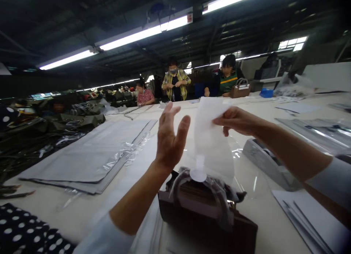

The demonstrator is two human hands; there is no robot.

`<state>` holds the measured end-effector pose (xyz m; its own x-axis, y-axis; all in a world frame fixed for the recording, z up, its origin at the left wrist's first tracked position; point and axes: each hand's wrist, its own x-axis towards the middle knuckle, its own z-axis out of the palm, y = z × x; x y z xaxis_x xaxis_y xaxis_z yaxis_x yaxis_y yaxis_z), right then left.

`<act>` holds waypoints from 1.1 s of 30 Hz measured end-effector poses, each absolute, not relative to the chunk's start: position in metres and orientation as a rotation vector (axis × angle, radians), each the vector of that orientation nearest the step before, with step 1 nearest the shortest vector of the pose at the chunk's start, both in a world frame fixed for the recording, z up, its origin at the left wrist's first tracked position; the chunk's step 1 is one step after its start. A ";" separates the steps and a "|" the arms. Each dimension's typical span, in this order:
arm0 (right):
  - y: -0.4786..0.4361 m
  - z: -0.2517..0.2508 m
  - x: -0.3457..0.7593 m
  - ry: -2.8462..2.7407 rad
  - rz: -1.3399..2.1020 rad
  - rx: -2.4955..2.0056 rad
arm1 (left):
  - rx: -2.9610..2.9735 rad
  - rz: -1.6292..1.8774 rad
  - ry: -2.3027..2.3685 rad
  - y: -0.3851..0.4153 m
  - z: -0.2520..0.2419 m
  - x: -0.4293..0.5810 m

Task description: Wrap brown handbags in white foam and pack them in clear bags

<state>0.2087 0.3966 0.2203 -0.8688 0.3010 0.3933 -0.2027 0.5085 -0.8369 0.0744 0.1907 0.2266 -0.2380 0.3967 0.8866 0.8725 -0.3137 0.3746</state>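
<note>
A dark brown handbag point(203, 217) stands on the table close to me, its handles wrapped in thin clear film. A round white tag point(197, 174) hangs at the top of the bag. My right hand point(233, 120) pinches the upper right edge of a thin white sheet point(211, 133), which hangs upright behind the bag. To the left of the sheet, my left hand point(171, 137) is raised with fingers spread, holding nothing and apart from both sheet and bag.
Grey sheets with clear plastic point(90, 151) lie at left. A grey tray point(268, 162), white papers point(312, 221) and plastic-covered pieces point(315, 137) are at right. Across the table are several people, one beside a brown handbag point(240, 89). A blue box point(266, 93) sits at the far right.
</note>
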 end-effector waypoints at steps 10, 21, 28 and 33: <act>0.354 0.164 0.217 -2.730 0.184 0.124 | -1.399 -0.766 -1.771 0.124 0.111 0.108; 0.264 0.137 0.236 -2.246 0.107 -0.213 | -1.334 -0.955 -1.833 0.159 0.105 0.112; 0.244 0.104 0.221 -2.226 0.211 -0.403 | -1.307 -1.061 -1.923 0.140 0.089 0.127; 0.253 0.111 0.219 -2.206 0.190 -0.474 | -1.316 -1.196 -1.775 0.111 0.084 0.147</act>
